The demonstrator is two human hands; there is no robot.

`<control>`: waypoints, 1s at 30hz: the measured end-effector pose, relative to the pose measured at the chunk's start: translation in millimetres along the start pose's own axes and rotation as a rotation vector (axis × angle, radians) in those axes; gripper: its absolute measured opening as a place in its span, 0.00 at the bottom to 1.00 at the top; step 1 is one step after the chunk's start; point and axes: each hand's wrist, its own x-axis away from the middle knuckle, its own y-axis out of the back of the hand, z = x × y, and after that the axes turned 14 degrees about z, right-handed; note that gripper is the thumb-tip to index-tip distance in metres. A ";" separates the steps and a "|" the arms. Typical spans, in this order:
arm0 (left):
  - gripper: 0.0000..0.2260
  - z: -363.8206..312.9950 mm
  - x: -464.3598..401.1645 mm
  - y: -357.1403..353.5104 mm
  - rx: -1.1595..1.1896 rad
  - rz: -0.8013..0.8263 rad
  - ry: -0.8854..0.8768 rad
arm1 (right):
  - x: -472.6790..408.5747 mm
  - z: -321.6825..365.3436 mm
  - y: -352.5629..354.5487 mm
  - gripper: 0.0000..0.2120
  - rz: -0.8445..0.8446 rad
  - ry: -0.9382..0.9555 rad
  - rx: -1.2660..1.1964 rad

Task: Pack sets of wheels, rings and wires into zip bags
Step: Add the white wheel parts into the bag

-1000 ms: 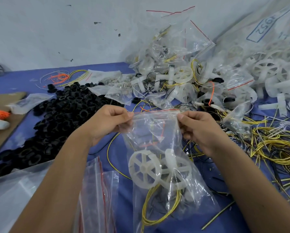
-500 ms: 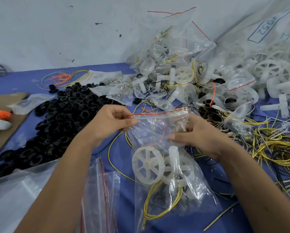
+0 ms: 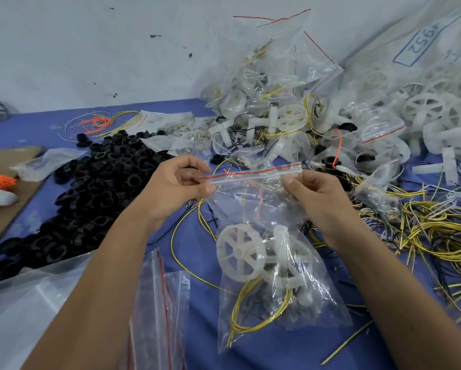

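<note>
I hold a clear zip bag (image 3: 274, 209) with a red seal line in front of me above the blue table. My left hand (image 3: 176, 188) pinches the left end of the seal. At the right end, my right hand (image 3: 317, 193) pinches the same seal. Inside the bag hang white spoked wheels (image 3: 240, 253) and coiled yellow wires (image 3: 253, 305). The seal line runs straight between my two hands.
A heap of black rings (image 3: 90, 193) lies at the left. Filled zip bags (image 3: 272, 102) pile up against the wall, loose white wheels (image 3: 424, 108) at the far right, yellow wires (image 3: 443, 236) at the right. Empty zip bags (image 3: 160, 303) lie near my left forearm.
My right hand moved from below the bag's mouth back out to the right end of the seal. The seal line is now stretched straight between both hands.
</note>
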 end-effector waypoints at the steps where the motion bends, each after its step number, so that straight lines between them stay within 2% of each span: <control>1: 0.15 0.5 -0.4 -0.7 -0.006 -0.006 0.000 | -0.5 -0.6 0.1 0.13 -0.022 0.020 -0.031; 7: 0.13 2.3 -1.4 -3.0 -0.129 -0.104 -0.002 | -2.6 -2.6 8.0 0.09 -0.123 0.022 -0.229; 10: 0.15 -1.6 -3.1 -14.6 -0.309 -0.208 -0.056 | -4.8 -6.4 6.2 0.09 -0.151 0.075 -0.058; 12: 0.11 -8.2 -5.6 -29.4 -0.435 -0.271 -0.163 | -4.8 -6.2 1.7 0.07 -0.117 0.145 0.036; 14: 0.07 -13.8 -11.2 -45.0 -0.568 -0.234 -0.271 | -3.8 -5.7 -3.2 0.07 -0.073 0.200 0.066; 17: 0.09 -16.0 -17.1 -65.2 -0.763 -0.088 -0.292 | -1.4 -3.5 -7.2 0.05 -0.017 0.248 0.120; 21: 0.09 -18.5 -14.5 -77.5 -0.655 0.042 -0.291 | -0.1 -1.8 -5.0 0.08 0.007 0.277 0.154; 25: 0.06 -24.2 -14.7 -76.5 -0.579 0.016 -0.291 | -0.4 -1.2 -4.5 0.06 0.040 0.262 0.054; 30: 0.05 -29.1 -14.2 -74.1 -0.639 0.032 -0.295 | -1.4 -0.9 -4.1 0.04 0.035 0.306 0.010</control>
